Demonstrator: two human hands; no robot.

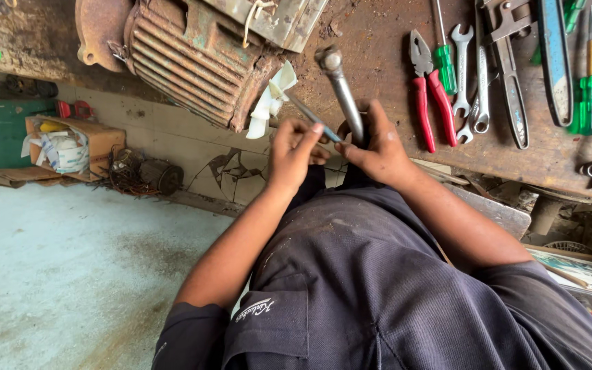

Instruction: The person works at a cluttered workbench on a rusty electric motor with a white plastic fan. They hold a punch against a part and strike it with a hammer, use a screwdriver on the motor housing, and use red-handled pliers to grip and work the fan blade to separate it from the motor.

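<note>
My right hand (378, 147) grips the lower end of a long grey metal rod (340, 85) with a knobbed top, held upright and tilted left. My left hand (292, 151) pinches a thin blue-handled tool (313, 118), a screwdriver or file, whose tip points up-left toward a white plastic fan (270, 101). The fan sits at the end of a rusty ribbed electric motor (186, 58) lying on the wooden bench (378, 48). Both hands are close together at the bench's front edge, above my dark shirt.
Red-handled pliers (429, 96), a green screwdriver (445, 65), spanners (471, 82) and a second green screwdriver (589, 96) lie on the bench at right. Below left are a concrete floor (56, 274), a cardboard box (70, 144) and a coil of wire (138, 175).
</note>
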